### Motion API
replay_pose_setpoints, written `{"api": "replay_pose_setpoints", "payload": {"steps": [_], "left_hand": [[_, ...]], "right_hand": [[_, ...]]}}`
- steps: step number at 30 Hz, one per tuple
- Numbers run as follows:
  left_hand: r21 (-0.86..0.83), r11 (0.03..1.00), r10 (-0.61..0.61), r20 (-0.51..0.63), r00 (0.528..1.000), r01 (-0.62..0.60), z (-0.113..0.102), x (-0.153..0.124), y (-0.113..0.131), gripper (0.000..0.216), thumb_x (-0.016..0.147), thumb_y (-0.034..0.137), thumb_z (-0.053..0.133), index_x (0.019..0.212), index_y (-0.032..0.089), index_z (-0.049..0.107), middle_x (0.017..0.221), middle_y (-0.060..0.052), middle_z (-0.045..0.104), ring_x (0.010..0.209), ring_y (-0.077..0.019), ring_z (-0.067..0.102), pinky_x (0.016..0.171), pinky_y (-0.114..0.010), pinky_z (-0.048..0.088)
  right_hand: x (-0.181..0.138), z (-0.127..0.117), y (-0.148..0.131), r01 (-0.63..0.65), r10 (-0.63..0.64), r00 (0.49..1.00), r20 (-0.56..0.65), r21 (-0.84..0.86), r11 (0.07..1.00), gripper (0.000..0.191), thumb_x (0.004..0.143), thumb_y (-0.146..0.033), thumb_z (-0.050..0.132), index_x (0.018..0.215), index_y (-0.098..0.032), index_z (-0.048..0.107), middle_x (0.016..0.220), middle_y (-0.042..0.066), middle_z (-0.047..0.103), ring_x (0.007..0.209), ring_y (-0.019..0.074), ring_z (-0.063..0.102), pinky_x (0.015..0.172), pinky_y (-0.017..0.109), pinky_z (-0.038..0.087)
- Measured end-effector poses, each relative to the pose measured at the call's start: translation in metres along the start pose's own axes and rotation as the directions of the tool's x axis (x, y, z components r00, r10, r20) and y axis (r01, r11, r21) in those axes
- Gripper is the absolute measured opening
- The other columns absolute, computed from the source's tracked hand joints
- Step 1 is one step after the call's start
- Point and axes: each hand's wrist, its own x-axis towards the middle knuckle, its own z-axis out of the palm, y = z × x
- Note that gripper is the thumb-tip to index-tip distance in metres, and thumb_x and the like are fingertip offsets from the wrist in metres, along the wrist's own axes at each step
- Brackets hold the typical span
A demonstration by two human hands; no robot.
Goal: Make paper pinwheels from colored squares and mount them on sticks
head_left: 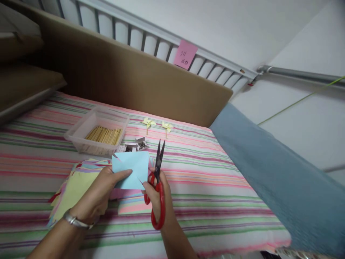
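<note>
A square sheet of blue paper (pixel 132 162) is pinched at its left side by my left hand (pixel 107 183), thumb lying on top. Short slits run in from its upper left and lower right corners. My right hand (pixel 159 190) holds red-handled scissors (pixel 159 162), their dark blades slightly apart and pointing away from me. The thumb of that hand also touches the paper's lower right corner. Below my left forearm lies a pile of coloured paper (pixel 78 187), yellow on top. More paper sheets (pixel 132 205) lie under the blue one, partly hidden.
A clear plastic box (pixel 78 138) holds many thin wooden sticks. Beside it are small open boxes (pixel 141 143) of tiny metal pieces. Two yellow paper pinwheels (pixel 167 126) lie farther back on the striped cloth (pixel 210 201). A brown board (pixel 151 90) stands behind, with a pink note (pixel 185 54) above.
</note>
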Motion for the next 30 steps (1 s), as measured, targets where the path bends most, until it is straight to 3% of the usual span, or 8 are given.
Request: {"api": "replay_pose_setpoints", "payload": {"steps": [2,6,10,13,17,22,30], "left_hand": [[0.047,0.998,0.048,-0.045,0.998,-0.046,-0.015,0.005,0.007,0.027,0.061,0.027,0.075,0.084,0.015,0.070,0.081,-0.005,0.074,0.074,-0.0220,0.065,0.072,-0.030,0.049],[0.130,0.991,0.046,-0.147,0.988,-0.027,-0.045,0.009,0.021,0.029,0.055,0.028,0.077,0.079,0.013,0.071,0.075,-0.005,0.073,0.067,-0.0212,0.064,0.066,-0.029,0.048],[0.108,0.994,0.031,-0.125,0.992,-0.017,-0.058,0.004,0.034,0.029,0.052,0.028,0.078,0.075,0.011,0.071,0.072,-0.008,0.073,0.064,-0.0223,0.065,0.065,-0.031,0.049],[0.062,0.998,0.000,-0.127,0.992,0.008,-0.061,-0.002,0.041,0.026,0.052,0.026,0.078,0.072,0.012,0.071,0.069,-0.007,0.072,0.058,-0.0210,0.063,0.060,-0.031,0.050],[0.015,0.999,-0.041,-0.129,0.991,0.043,-0.065,-0.008,0.046,0.023,0.055,0.027,0.076,0.071,0.013,0.070,0.064,-0.007,0.072,0.055,-0.0214,0.063,0.054,-0.031,0.049],[0.023,1.000,-0.018,-0.142,0.990,0.021,-0.071,-0.010,0.048,0.028,0.054,0.026,0.077,0.075,0.011,0.069,0.071,-0.010,0.073,0.061,-0.0221,0.065,0.059,-0.030,0.050],[0.045,0.999,0.000,-0.080,0.997,0.003,-0.075,-0.011,0.049,0.035,0.055,0.028,0.077,0.084,0.009,0.071,0.082,-0.013,0.074,0.070,-0.0260,0.067,0.066,-0.033,0.051]], "right_hand": [[-0.003,0.001,0.002,0.003,0.006,0.997,0.082,-0.105,0.994,0.033,0.074,-0.020,0.056,0.107,-0.020,0.052,0.068,-0.004,0.053,0.060,0.0116,0.055,0.059,0.023,0.048],[-0.010,0.003,0.004,0.054,0.023,0.967,0.253,-0.293,0.955,0.033,0.077,-0.027,0.057,0.109,-0.019,0.054,0.071,-0.001,0.059,0.064,0.0128,0.057,0.062,0.023,0.046],[-0.017,0.008,0.002,0.020,0.113,0.928,0.356,-0.349,0.937,0.031,0.076,-0.032,0.058,0.103,-0.018,0.058,0.062,-0.005,0.046,0.053,0.0095,0.043,0.051,0.020,0.037],[-0.021,0.013,0.003,-0.020,0.183,0.911,0.370,-0.404,0.914,0.028,0.074,-0.031,0.059,0.098,-0.016,0.061,0.057,-0.006,0.037,0.051,0.0083,0.034,0.047,0.019,0.031],[-0.024,0.017,0.008,-0.019,0.212,0.897,0.388,-0.446,0.895,0.028,0.074,-0.031,0.060,0.097,-0.015,0.063,0.062,-0.004,0.041,0.054,0.0093,0.037,0.050,0.020,0.033],[-0.027,0.018,0.016,-0.030,0.235,0.875,0.423,-0.436,0.899,0.035,0.077,-0.041,0.059,0.099,-0.014,0.063,0.060,-0.004,0.041,0.053,0.0094,0.036,0.048,0.020,0.034],[-0.026,0.019,0.015,-0.052,0.256,0.877,0.408,-0.448,0.893,0.031,0.073,-0.038,0.062,0.093,-0.015,0.065,0.060,-0.004,0.044,0.049,0.0087,0.037,0.046,0.020,0.033]]}}
